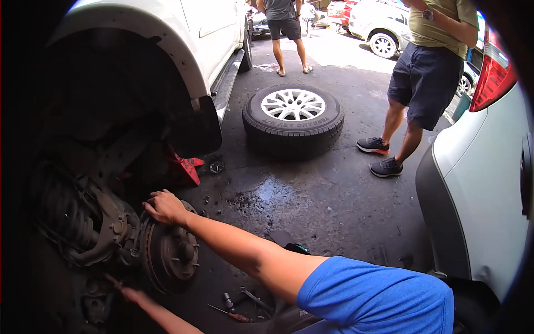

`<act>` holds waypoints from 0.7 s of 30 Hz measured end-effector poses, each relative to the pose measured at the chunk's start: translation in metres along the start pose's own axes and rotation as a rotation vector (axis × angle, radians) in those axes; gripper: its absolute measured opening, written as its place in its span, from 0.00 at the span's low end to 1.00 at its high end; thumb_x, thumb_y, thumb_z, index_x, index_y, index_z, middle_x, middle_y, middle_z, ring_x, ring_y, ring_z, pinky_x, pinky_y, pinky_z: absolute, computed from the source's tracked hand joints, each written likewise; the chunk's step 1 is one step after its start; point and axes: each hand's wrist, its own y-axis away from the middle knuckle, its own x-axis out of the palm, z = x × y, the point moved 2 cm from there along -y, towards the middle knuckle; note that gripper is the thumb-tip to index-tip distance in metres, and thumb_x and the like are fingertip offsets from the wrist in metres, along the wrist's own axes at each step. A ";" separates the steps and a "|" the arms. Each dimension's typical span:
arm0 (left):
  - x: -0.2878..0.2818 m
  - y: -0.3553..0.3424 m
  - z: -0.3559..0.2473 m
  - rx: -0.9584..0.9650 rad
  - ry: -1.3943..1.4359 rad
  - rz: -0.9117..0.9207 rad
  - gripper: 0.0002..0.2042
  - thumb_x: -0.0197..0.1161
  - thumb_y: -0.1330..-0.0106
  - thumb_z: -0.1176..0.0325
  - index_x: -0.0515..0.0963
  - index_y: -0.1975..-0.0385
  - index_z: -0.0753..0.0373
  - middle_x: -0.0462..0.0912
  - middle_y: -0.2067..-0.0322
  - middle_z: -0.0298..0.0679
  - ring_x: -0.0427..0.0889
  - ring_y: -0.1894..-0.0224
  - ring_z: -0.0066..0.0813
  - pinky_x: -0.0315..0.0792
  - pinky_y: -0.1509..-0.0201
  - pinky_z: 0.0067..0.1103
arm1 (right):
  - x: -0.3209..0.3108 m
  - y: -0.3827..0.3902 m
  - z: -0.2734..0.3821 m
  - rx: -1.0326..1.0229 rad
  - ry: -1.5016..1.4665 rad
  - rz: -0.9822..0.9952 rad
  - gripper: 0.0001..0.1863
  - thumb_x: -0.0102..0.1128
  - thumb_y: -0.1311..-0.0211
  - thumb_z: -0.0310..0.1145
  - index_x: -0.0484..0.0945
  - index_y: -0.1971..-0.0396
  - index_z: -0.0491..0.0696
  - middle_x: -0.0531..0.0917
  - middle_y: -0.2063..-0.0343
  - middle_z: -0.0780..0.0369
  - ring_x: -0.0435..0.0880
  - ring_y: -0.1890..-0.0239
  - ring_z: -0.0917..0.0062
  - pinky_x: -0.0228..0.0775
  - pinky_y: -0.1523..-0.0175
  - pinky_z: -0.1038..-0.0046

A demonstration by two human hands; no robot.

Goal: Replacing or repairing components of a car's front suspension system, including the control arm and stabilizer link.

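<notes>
My right hand (165, 208) is curled over the top edge of a worn brake disc (161, 259), whose hub shows several studs. Lower down, my left hand (131, 295), slightly blurred, closes around a thin brownish piece (113, 280); its kind is too dim to make out. Next to it, in shadow, is what looks like a brake caliper (95, 303). Left of the disc are the suspension arm (108, 220) and a dark coil spring (64, 211) inside the wheel well.
A red jack stand (183, 170) stands behind the disc. A removed wheel (295, 125) lies flat on the floor. Screwdriver (236, 317), wrench (255, 298) and socket tool (228, 302) lie near my arms. A person (425, 72) stands right, by a white car (478, 167); another person (283, 28) stands farther off.
</notes>
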 end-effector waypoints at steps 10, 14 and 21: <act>-0.014 0.018 -0.008 -0.032 -0.011 0.434 0.21 0.59 0.34 0.62 0.73 0.44 0.65 0.77 0.48 0.43 0.76 0.52 0.36 0.72 0.46 0.32 | 0.010 -0.003 -0.011 -0.227 0.258 -0.025 0.18 0.47 0.36 0.44 0.82 0.68 0.47 0.83 0.69 0.53 0.82 0.62 0.57 0.73 0.57 0.58; -0.002 0.044 -0.029 0.216 -0.128 -0.159 0.15 0.55 0.31 0.57 0.75 0.57 0.63 0.78 0.67 0.39 0.78 0.67 0.34 0.76 0.61 0.29 | 0.013 -0.003 0.015 0.131 -0.166 -0.050 0.23 0.50 0.36 0.48 0.81 0.69 0.41 0.82 0.66 0.46 0.80 0.61 0.49 0.72 0.56 0.54; 0.014 0.055 -0.035 0.122 -0.090 -0.232 0.21 0.40 0.26 0.47 0.70 0.57 0.60 0.76 0.71 0.40 0.75 0.72 0.31 0.75 0.67 0.27 | 0.019 0.000 0.009 0.013 -0.064 -0.073 0.25 0.47 0.32 0.47 0.81 0.73 0.40 0.80 0.68 0.47 0.78 0.61 0.49 0.69 0.57 0.56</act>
